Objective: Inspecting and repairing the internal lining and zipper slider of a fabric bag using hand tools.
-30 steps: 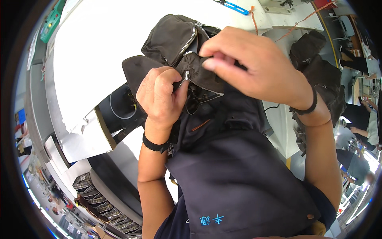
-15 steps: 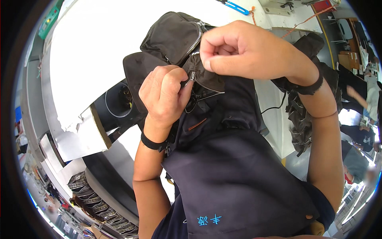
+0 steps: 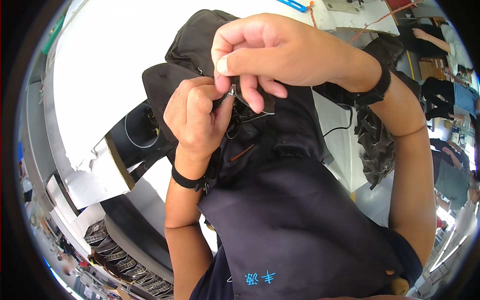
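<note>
A dark brown fabric bag (image 3: 200, 37) with metal-toothed zippers lies across the table edge in front of me. My left hand (image 3: 192, 112) is closed, pinching the bag's cloth beside a silver zipper slider (image 3: 233, 90). Below the slider the zipper teeth (image 3: 241, 99) spread apart. Above it hovers my right hand (image 3: 255, 57), its thumb and index finger brought together close to the slider and the other fingers loosely apart. Whatever sits in that pinch is too small to make out. The right hand covers part of the bag.
The white tabletop (image 3: 95, 75) reaches left and beyond the bag. A blue-handled tool (image 3: 294, 5) and an orange cord (image 3: 312, 15) lie at the far edge. Dark cloth pieces (image 3: 377, 145) hang at right, and a stack of plaid pieces (image 3: 125, 260) stands lower left. People work at far right.
My right hand has moved left and down to the slider, and its lower fingers have loosened from a curled fist. My left hand keeps its pinch on the bag.
</note>
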`<state>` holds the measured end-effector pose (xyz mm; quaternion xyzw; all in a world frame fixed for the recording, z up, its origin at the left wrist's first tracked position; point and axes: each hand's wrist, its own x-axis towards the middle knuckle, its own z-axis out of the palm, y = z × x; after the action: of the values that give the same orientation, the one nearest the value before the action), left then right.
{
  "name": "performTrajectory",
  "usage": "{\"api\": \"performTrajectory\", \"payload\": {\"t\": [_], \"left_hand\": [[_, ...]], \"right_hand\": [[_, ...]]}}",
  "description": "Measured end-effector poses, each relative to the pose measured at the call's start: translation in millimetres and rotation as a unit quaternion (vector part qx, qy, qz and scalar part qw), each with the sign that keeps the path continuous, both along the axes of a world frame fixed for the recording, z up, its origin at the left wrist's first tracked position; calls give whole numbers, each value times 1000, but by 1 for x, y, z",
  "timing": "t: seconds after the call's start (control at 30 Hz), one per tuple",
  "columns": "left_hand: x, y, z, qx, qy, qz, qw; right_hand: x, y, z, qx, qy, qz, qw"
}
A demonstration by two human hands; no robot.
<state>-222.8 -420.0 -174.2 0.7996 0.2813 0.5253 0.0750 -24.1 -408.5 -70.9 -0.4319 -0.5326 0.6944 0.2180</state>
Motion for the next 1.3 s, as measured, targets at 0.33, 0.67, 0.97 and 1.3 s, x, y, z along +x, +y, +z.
{"api": "performTrajectory", "payload": {"t": [0.33, 0.67, 0.97, 1.3], "left_hand": [[3, 6, -3, 0, 7, -50, 999], [9, 8, -1, -15, 9, -30, 999], [16, 10, -2, -40, 2, -31, 999], [16, 9, -2, -39, 1, -34, 999]], "right_hand": [[32, -20, 26, 108, -176, 59, 977], [25, -12, 24, 24, 13, 2, 1000], [23, -22, 9, 400, -401, 73, 821], [31, 7, 20, 70, -205, 37, 976]]}}
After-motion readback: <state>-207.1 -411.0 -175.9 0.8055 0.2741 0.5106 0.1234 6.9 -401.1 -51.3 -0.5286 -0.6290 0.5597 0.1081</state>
